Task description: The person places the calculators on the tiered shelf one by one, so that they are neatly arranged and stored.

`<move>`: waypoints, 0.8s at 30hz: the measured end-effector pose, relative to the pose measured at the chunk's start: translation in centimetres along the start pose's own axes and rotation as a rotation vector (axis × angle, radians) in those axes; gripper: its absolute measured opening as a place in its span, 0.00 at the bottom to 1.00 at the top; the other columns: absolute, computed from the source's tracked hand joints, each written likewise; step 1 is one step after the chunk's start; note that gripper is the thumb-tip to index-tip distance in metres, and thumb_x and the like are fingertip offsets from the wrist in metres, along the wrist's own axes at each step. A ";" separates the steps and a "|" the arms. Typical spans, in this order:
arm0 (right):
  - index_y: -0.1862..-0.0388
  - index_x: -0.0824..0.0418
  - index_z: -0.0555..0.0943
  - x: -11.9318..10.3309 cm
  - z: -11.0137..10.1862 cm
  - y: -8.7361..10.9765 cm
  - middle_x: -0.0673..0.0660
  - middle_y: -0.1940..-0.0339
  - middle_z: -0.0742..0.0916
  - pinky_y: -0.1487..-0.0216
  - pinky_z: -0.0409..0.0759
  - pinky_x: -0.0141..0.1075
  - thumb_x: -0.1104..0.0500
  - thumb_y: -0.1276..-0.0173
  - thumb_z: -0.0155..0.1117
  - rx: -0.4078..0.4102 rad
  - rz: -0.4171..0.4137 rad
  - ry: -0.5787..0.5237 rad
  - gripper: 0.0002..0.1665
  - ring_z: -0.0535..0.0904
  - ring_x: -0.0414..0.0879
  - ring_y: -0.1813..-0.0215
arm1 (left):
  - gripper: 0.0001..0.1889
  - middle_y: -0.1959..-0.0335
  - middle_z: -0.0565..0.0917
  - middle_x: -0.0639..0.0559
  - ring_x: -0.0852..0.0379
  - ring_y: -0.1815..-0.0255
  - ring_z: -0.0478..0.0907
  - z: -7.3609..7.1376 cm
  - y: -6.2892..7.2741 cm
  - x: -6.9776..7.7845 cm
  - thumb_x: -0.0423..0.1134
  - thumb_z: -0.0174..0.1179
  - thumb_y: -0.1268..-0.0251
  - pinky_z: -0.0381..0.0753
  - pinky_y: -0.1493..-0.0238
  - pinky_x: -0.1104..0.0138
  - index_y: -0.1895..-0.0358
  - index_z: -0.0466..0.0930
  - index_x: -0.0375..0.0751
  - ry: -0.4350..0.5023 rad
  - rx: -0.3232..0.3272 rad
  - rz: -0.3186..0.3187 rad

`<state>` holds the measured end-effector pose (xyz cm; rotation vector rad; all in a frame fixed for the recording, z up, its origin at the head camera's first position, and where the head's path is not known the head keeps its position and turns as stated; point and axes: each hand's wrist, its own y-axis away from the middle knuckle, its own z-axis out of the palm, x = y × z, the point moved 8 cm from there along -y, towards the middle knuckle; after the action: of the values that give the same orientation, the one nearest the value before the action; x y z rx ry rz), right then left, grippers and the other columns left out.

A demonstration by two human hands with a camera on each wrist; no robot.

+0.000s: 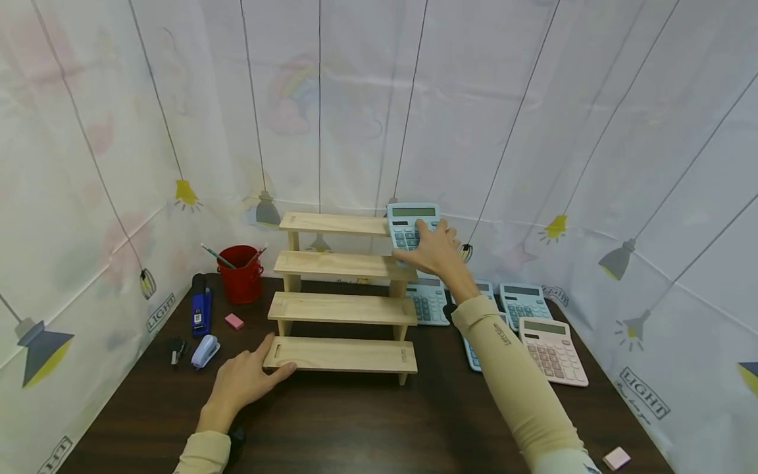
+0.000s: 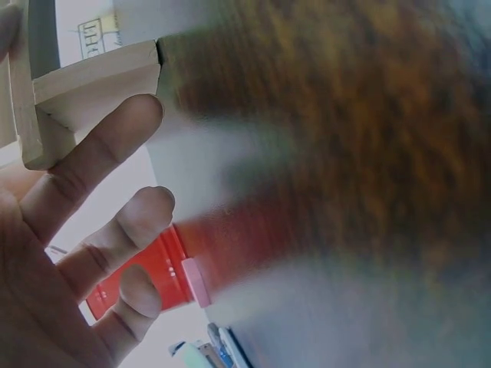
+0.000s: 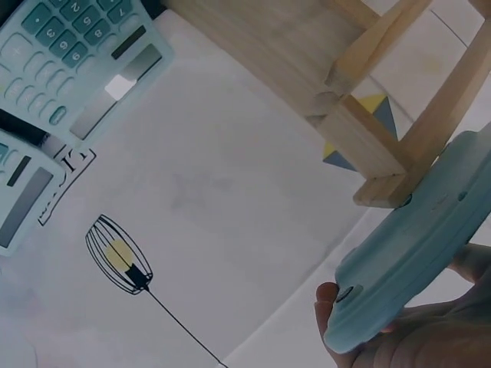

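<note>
A light wooden four-step shelf (image 1: 340, 308) stands on the dark table. My left hand (image 1: 244, 380) holds the left end of its lowest step, thumb at the front edge and forefinger at the back. The other fingers (image 2: 138, 211) spread out beside the shelf in the left wrist view. At the right end of the top step, my right hand (image 1: 435, 251) grips a light blue calculator (image 1: 413, 212), tilted with its screen upward. Seen edge-on in the right wrist view, this calculator (image 3: 414, 238) is right at the end of the wooden frame (image 3: 383, 188).
Several blue calculators (image 1: 524, 301) and a pink calculator (image 1: 553, 352) lie at the right. Left of the shelf are a red bucket (image 1: 241, 280) with pencils, a dark blue stapler (image 1: 201, 309), a small light blue stapler (image 1: 205, 351) and a pink eraser (image 1: 234, 321). Another eraser (image 1: 617, 459) lies front right.
</note>
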<state>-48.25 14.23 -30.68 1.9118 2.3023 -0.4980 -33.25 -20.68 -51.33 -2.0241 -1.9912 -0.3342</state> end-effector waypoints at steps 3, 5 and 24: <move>0.19 0.54 0.56 -0.5 0.0 -0.6 0.81 0.21 0.50 0.29 0.49 0.76 0.27 0.41 0.58 -0.014 -0.008 0.001 0.58 0.46 0.82 0.22 | 0.56 0.60 0.87 0.39 0.49 0.66 0.81 -0.1 0.0 0.0 0.84 0.49 0.46 0.80 0.64 0.53 0.23 0.62 0.45 0.004 0.004 -0.002; 0.19 0.54 0.56 -0.8 0.0 -0.8 0.81 0.21 0.50 0.28 0.48 0.76 0.27 0.41 0.58 -0.022 -0.011 -0.001 0.58 0.45 0.82 0.22 | 0.56 0.59 0.87 0.38 0.48 0.65 0.82 -0.1 0.0 0.1 0.84 0.49 0.46 0.80 0.63 0.52 0.23 0.62 0.45 0.002 0.001 -0.006; 0.16 0.51 0.49 -3.0 1.1 -2.6 0.77 0.18 0.43 0.21 0.45 0.68 0.17 0.47 0.58 -0.116 -0.044 0.004 0.69 0.38 0.75 0.18 | 0.58 0.56 0.86 0.38 0.49 0.66 0.79 0.2 -0.1 0.0 0.85 0.47 0.48 0.79 0.64 0.53 0.22 0.60 0.47 -0.002 -0.026 -0.015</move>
<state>-50.34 10.69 -30.38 1.8143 2.3257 -0.3562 -33.40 -20.64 -51.53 -2.0266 -2.0145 -0.3625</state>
